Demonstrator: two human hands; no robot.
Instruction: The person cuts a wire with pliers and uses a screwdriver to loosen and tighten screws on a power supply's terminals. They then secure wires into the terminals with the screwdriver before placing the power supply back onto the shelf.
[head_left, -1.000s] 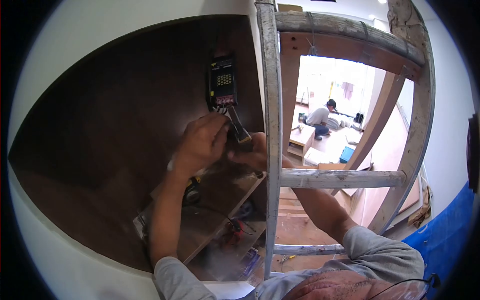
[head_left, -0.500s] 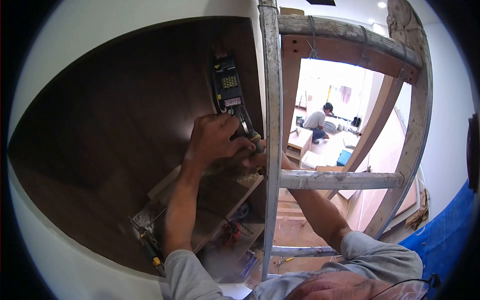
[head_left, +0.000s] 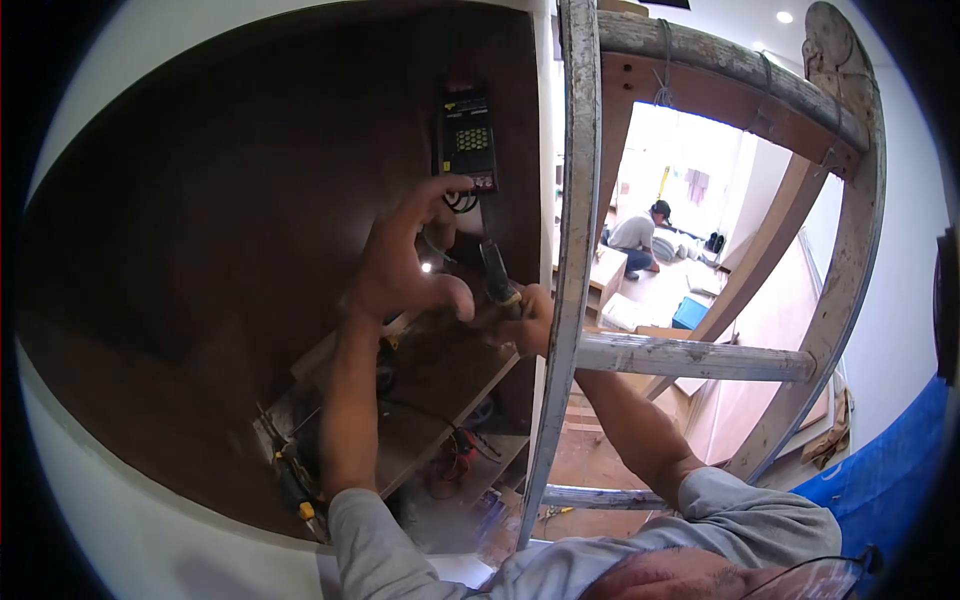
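A black power supply box (head_left: 467, 140) with a patch of yellow mesh is fixed to the dark brown cabinet panel (head_left: 230, 180). Thin dark wires (head_left: 460, 203) hang from its lower end. Just below the box, my left hand (head_left: 395, 265) is curved with thumb and fingers spread apart, its index fingertip right at the wires. My right hand (head_left: 530, 320) reaches past the ladder rail and grips a pair of pliers (head_left: 495, 268), jaws pointing up towards the box. A small bright light (head_left: 427, 267) shows beside my left palm.
A worn ladder (head_left: 700, 355) stands close at the right, my right arm passing behind its rail. Hand tools with yellow-and-black handles (head_left: 293, 485) lie at the lower left. Red wires (head_left: 455, 465) sit on a lower shelf. Another person (head_left: 635, 238) crouches in the room beyond.
My left hand has opened and come away from the pliers, thumb and fingers now apart. The pliers' jaws show more plainly in my right hand. The whole view has shifted slightly.
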